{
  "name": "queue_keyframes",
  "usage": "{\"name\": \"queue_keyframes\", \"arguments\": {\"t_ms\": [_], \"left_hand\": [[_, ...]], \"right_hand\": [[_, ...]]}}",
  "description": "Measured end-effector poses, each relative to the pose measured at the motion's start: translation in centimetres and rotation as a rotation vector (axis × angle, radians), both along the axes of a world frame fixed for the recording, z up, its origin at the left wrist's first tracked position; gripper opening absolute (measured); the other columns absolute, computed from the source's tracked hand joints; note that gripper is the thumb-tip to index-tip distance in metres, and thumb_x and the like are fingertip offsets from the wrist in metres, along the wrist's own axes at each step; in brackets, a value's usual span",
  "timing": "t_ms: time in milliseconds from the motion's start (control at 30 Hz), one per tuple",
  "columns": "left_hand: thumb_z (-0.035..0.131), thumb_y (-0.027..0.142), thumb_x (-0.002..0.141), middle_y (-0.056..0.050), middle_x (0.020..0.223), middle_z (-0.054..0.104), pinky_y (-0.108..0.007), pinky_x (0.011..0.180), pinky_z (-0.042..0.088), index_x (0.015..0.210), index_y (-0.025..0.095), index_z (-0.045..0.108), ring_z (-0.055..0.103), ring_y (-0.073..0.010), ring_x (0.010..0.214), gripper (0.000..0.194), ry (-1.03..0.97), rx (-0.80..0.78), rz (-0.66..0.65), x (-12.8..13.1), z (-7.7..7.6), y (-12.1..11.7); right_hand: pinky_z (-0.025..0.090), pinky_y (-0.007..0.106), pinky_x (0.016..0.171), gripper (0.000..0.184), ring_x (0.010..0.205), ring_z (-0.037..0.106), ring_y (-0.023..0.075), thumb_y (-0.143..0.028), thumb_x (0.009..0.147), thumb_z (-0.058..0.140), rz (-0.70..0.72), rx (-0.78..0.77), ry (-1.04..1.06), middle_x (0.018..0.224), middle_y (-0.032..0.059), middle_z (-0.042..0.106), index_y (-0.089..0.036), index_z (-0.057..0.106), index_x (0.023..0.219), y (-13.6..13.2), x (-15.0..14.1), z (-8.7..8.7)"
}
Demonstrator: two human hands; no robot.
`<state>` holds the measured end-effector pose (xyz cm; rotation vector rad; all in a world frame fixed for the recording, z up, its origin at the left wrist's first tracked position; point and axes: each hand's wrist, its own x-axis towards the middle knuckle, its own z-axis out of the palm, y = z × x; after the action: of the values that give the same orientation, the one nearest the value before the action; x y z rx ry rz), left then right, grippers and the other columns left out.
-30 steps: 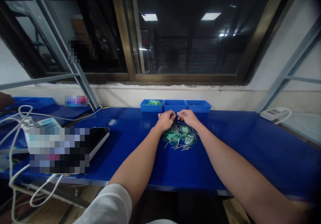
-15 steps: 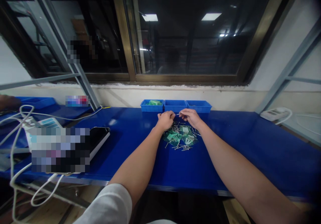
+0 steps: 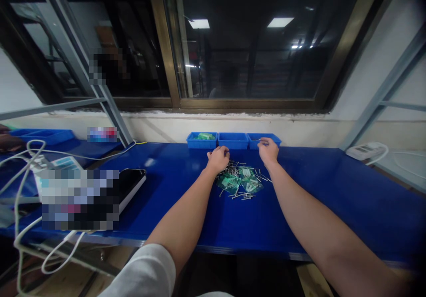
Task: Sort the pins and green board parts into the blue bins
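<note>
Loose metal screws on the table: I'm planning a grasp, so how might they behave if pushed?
Being thin and straight, the screws probably stay stiff and could roll. Where they crisscross near the green packets, they may drag one another along.

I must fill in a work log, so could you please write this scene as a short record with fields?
Left hand: curled at the pile's far left side; contents hidden
Right hand: at the right bin, seemingly pinching something thin
Pile: metal pins and green pieces, on the blue table
Left bin: holds green packets
Middle bin: between the other two
Far left: another person's hand, blurred
</note>
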<state>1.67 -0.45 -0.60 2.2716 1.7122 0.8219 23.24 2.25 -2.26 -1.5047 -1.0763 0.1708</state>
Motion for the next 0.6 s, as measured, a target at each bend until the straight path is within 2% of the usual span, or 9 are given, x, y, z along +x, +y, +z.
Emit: {"name": "queue_keyframes", "arguments": {"t_ms": [167,233,300,400,500,600], "left_hand": [[0.041,0.026,0.085,-0.004,0.111,0.059,-0.038,0.086,0.033,0.102,0.025,0.055,0.051,-0.0214,0.104,0.023,0.027,-0.017,-0.022,-0.1,-0.1,0.0],[0.042,0.025,0.084,-0.004,0.11,0.058,-0.038,0.086,0.033,0.101,0.025,0.056,0.051,-0.0213,0.104,0.022,0.034,-0.018,-0.03,-0.1,-0.2,0.1],[0.043,0.027,0.083,-0.004,0.11,0.058,-0.038,0.086,0.034,0.1,0.025,0.056,0.051,-0.0216,0.103,0.021,0.04,-0.013,-0.036,-0.1,-0.4,0.2],[0.045,0.031,0.082,-0.005,0.109,0.058,-0.039,0.086,0.034,0.1,0.024,0.056,0.051,-0.0224,0.104,0.022,0.052,-0.007,-0.047,-0.2,-0.6,0.5],[0.046,0.034,0.082,-0.005,0.11,0.058,-0.04,0.087,0.034,0.101,0.025,0.057,0.05,-0.0231,0.106,0.024,0.076,-0.001,-0.062,-0.2,-0.8,0.6],[0.045,0.034,0.081,-0.005,0.108,0.058,-0.041,0.087,0.034,0.1,0.024,0.059,0.05,-0.0236,0.106,0.025,0.097,0.011,-0.085,-0.2,-0.9,0.6]], "right_hand": [[0.047,0.031,0.073,0.064,0.087,0.058,0.0207,-0.019,0.057,0.055,0.181,-0.017,-0.003,0.115,0.01,0.06,-0.017,0.052,0.121,1.0,-0.1,-1.1],[0.047,0.03,0.071,0.069,0.087,0.057,0.0201,-0.018,0.057,0.055,0.223,-0.016,0.007,0.118,0.0111,0.057,-0.016,0.047,0.125,1.1,-0.4,-1.2],[0.047,0.029,0.068,0.066,0.08,0.057,0.0186,-0.018,0.057,0.054,0.226,-0.01,-0.018,0.112,0.0108,0.06,-0.015,0.05,0.123,0.8,-0.7,-0.9],[0.045,0.029,0.065,0.046,0.067,0.055,0.016,-0.021,0.06,0.053,0.259,-0.037,-0.122,0.09,0.0076,0.066,-0.013,0.062,0.104,0.0,-1.5,-0.3],[0.043,0.027,0.062,0.027,0.062,0.055,0.0157,-0.031,0.064,0.057,0.434,-0.135,-0.287,0.069,0.0038,0.064,-0.015,0.067,0.083,-1.3,-2.8,0.5],[0.04,0.026,0.058,0.028,0.06,0.055,0.0149,-0.042,0.064,0.061,0.594,-0.233,-0.475,0.067,0.0024,0.064,-0.017,0.068,0.077,-2.4,-4.3,1.0]]}}
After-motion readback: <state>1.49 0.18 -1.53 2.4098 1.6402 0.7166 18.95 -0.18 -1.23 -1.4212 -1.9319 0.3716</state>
